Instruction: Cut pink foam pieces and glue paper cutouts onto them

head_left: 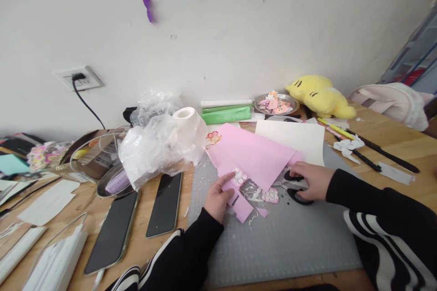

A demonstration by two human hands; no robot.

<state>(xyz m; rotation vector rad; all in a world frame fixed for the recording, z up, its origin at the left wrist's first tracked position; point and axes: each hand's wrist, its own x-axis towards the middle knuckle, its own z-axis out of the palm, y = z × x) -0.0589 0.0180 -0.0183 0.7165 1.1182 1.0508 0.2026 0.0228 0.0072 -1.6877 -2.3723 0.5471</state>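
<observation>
Looks down on a cluttered wooden desk [392, 138] pushed against a plain white wall [239, 32]. On the wall, a socket [79, 78] with a black plug at far left and a purple scrap [148, 7] higher up.

Near the middle, a grey cutting mat [283, 245], with a pink paper [252, 154] across its far half and a white sheet [297, 138] just behind, to the right.

Pinches the near left edge of the pink paper with the left hand [218, 198], thumb on top, fingers curled underneath, just beside small patterned cut-outs [254, 191]. Covers black scissors [296, 196] with the right hand [312, 181], just right of the cut-outs, fingers together and bent over the handles; cannot tell whether gripped. Black sleeves with white stripes on both arms.

Left of the mat, two dark phones [166, 203], side by side and face up. Behind them, a crumpled plastic bag [153, 150] touching a paper roll [187, 118].

Along the far edge, a green roll [227, 114], a metal dish [260, 100] of small bits and a yellow plush toy [321, 95]. Pens [382, 151] at far right on bare wood.
</observation>
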